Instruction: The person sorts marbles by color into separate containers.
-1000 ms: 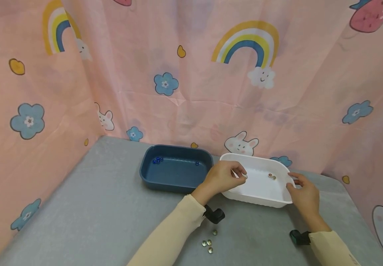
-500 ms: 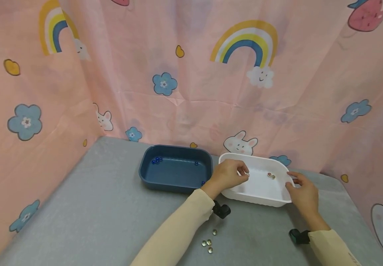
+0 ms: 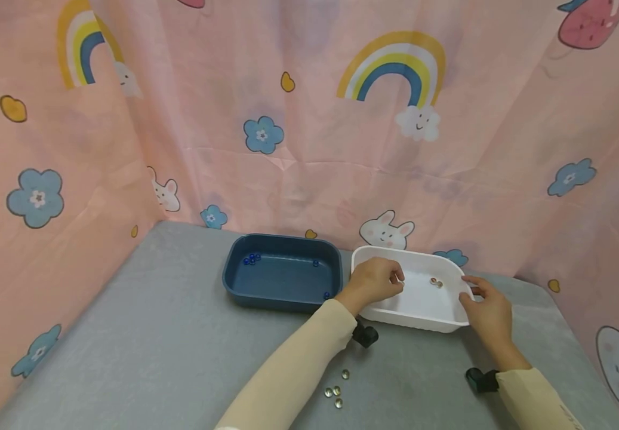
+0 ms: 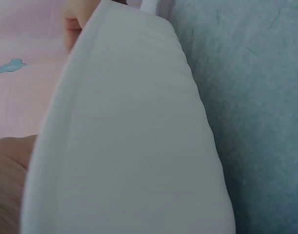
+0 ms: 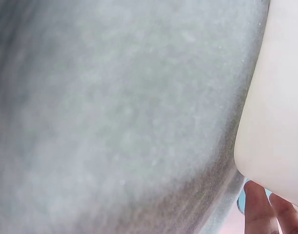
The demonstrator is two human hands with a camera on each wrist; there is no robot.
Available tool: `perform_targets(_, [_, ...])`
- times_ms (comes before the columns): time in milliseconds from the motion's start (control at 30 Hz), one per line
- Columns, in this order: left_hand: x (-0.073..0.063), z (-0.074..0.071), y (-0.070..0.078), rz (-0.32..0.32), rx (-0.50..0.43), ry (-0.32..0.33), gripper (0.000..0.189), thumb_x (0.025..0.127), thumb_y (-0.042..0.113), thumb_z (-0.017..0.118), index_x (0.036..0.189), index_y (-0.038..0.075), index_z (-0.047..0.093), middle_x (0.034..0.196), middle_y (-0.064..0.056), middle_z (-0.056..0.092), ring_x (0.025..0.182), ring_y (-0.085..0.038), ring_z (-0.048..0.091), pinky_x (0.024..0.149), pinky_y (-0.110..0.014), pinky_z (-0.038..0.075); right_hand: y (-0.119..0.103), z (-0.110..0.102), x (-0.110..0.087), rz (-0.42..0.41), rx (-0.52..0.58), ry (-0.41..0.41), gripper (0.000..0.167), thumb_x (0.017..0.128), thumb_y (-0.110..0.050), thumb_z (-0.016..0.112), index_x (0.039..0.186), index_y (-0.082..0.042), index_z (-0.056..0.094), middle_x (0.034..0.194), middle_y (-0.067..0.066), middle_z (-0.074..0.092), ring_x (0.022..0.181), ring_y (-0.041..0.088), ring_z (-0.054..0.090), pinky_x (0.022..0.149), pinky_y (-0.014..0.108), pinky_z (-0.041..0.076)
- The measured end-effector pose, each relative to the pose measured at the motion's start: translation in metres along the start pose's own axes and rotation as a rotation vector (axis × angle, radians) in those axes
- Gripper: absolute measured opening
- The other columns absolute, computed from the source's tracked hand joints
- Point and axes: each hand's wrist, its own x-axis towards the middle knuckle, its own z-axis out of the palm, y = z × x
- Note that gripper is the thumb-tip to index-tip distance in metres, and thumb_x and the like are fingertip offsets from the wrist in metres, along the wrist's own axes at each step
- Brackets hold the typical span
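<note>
In the head view my left hand [image 3: 373,280] reaches over the left half of a white tray [image 3: 422,324], thumb and fingertips together. A pale glint of a clear marble [image 3: 402,283] shows at those fingertips, mostly hidden. On the tray's floor lie two clear marbles [image 3: 436,282] with coloured centres. My right hand [image 3: 489,313] grips the tray's right rim, its thumb near the inside. In the left wrist view the tray's outer wall [image 4: 129,122] hides much of the left hand. Right-hand fingers [image 5: 258,209] show below the tray corner in the right wrist view.
A dark blue tray [image 3: 274,300] stands left of the white one, with several blue marbles [image 3: 252,259] inside. Several clear marbles [image 3: 336,391] lie on the grey tabletop [image 3: 153,340] near the front, beside the left forearm. A pink patterned curtain [image 3: 309,179] borders the back.
My left hand has shifted slightly right over the white tray, uncovering a blue marble at the blue tray's front right corner. The right hand keeps its grip on the rim.
</note>
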Motion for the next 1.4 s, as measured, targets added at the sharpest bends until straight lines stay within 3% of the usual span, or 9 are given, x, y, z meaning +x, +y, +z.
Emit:
perform_targets(467, [0.016,0.008,0.002,-0.041,0.030,-0.064,0.006,0.085,0.030,0.071,0.089,0.026,0.072,0.075,0.018,0.059,0.073,0.002,0.051,0.062,-0.014,0.038,-0.003,0.001,0.000,0.004,0.000,-0.005,0.042,0.092,-0.012,0.058,0.133,-0.005,0.056,0.121,0.030,0.059,0.094,0.038,0.056,0.052,0.023,0.042])
perform_targets(1000, [0.019,0.010,0.002,-0.060,0.184,-0.193,0.004,0.084,0.026,0.070,0.086,0.027,0.074,0.077,0.015,0.060,0.073,-0.002,0.051,0.060,-0.018,0.039,-0.006,-0.002,0.001,0.006,0.011,-0.004,0.041,0.092,-0.013,0.057,0.133,-0.005,0.056,0.121,0.029,0.059,0.094,0.036,0.056,0.053,0.020,0.042])
perform_targets(1400, [0.017,0.015,0.000,-0.071,0.184,-0.224,0.005,0.082,0.025,0.073,0.086,0.028,0.074,0.080,0.015,0.063,0.073,-0.002,0.052,0.061,-0.018,0.040,-0.004,-0.001,-0.001,0.004,0.002,-0.010,0.041,0.092,-0.014,0.057,0.133,-0.006,0.056,0.121,0.029,0.060,0.096,0.037,0.056,0.054,0.022,0.043])
